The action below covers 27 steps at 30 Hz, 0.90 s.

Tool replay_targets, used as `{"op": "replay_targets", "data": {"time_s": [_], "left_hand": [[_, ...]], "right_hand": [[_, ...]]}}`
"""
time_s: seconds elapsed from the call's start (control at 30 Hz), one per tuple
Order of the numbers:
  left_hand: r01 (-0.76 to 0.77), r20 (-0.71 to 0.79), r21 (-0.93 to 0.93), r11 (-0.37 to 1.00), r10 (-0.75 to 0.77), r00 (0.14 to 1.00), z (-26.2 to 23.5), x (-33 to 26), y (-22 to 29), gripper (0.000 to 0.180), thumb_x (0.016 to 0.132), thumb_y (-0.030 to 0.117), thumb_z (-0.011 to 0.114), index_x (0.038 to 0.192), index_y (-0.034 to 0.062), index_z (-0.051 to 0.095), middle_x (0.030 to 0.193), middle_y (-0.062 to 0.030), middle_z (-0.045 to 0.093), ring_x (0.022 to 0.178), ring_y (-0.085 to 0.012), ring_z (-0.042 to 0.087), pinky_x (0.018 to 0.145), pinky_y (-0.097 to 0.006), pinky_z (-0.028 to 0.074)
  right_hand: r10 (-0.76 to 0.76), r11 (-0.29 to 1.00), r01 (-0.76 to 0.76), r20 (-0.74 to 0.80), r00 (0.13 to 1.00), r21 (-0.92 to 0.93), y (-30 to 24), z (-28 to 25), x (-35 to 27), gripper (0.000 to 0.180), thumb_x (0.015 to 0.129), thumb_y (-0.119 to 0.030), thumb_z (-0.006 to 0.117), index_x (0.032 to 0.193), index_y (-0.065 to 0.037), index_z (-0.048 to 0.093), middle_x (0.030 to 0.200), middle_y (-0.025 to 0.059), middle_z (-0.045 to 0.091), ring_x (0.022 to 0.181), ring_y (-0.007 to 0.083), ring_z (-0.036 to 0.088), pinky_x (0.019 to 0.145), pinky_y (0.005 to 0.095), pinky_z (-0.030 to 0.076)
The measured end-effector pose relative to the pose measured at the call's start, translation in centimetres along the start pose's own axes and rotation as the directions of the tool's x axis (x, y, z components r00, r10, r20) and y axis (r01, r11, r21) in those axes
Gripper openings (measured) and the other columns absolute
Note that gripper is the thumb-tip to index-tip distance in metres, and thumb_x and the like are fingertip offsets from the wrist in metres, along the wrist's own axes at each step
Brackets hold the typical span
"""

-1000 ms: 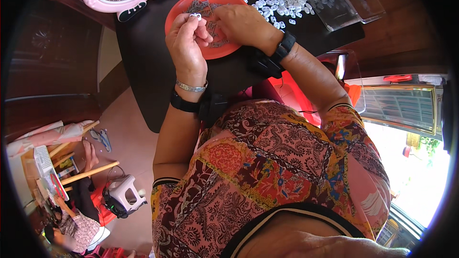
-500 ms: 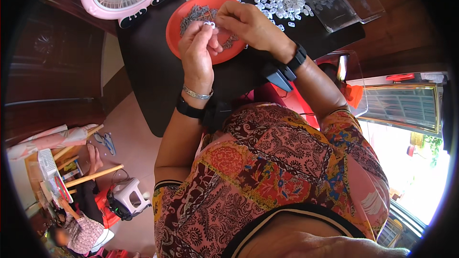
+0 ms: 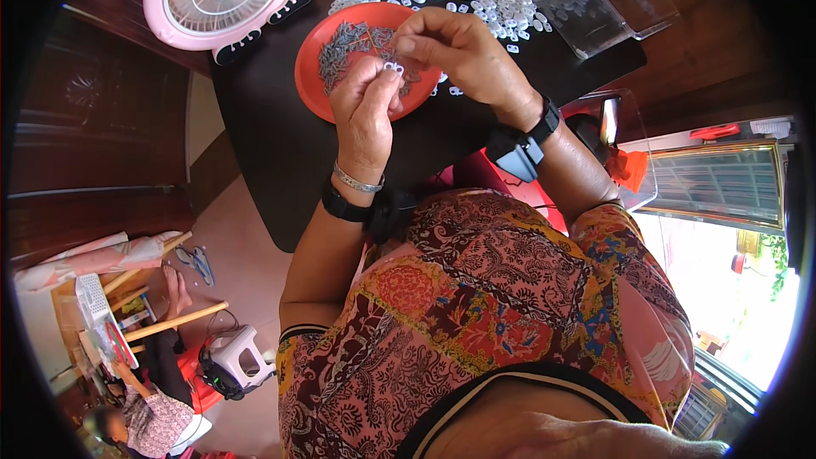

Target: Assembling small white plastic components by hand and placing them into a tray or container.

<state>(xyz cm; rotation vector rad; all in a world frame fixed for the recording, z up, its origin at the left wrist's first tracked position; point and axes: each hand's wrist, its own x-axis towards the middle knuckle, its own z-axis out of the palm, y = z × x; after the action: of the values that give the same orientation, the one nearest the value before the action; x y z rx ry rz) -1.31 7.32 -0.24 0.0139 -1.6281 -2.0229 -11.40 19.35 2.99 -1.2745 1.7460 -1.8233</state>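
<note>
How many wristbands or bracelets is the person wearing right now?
3: a black band and a silver bracelet on the left wrist, a black band with a device on the right. None seem hidden.

Left hand (image 3: 365, 110) and right hand (image 3: 459, 51) raised together, fingertips pinched.

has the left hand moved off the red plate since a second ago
No. The left hand keeps its place over the near edge of the red plate, fingertips meeting the right hand on a small clear piece.
</note>
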Motion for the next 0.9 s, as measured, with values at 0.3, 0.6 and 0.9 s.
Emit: {"op": "replay_targets", "data": {"time_s": [0.3,0.6,0.9], "left_hand": [[0.008,-0.001,-0.008,1.0,-0.008,1.0,-0.2,0.0,-0.2,0.012,0.082,0.006,0.053,0.071,0.0008,0.052,0.065,-0.0012,0.051,0.053,-0.0065,0.043,0.05,-0.022,0.036],[0.04,0.022,0.047,0.998,-0.041,0.999,-0.7,0.0,-0.2,0.015,0.083,0.005,0.051,0.069,0.0007,0.05,0.062,-0.0001,0.047,0.051,-0.0059,0.04,0.047,-0.022,0.033],[0.092,0.049,0.011,0.996,-0.092,0.995,-0.6,0.0,-0.6,0.019,0.087,0.007,0.049,0.069,0.0006,0.051,0.061,0.0013,0.046,0.05,-0.0044,0.038,0.045,-0.021,0.032]], "right_hand": [[0.106,0.974,-0.105,0.006,0.994,0.2,0.6,0.5,-0.5,0.018,0.089,-0.016,0.062,0.094,0.002,0.064,0.086,0.0029,0.065,0.079,0.0076,0.059,0.073,0.0212,0.049],[0.048,0.998,-0.048,0.012,0.999,-0.033,0.1,1.0,-0.6,0.015,0.089,-0.014,0.06,0.088,0.001,0.063,0.083,0.0036,0.065,0.077,0.0083,0.06,0.071,0.0233,0.048],[0.077,0.956,-0.11,-0.131,0.988,-0.27,0.4,1.8,-1.4,0.017,0.088,-0.015,0.06,0.089,0.001,0.063,0.077,0.0046,0.065,0.071,0.0089,0.06,0.067,0.0236,0.048]]}}
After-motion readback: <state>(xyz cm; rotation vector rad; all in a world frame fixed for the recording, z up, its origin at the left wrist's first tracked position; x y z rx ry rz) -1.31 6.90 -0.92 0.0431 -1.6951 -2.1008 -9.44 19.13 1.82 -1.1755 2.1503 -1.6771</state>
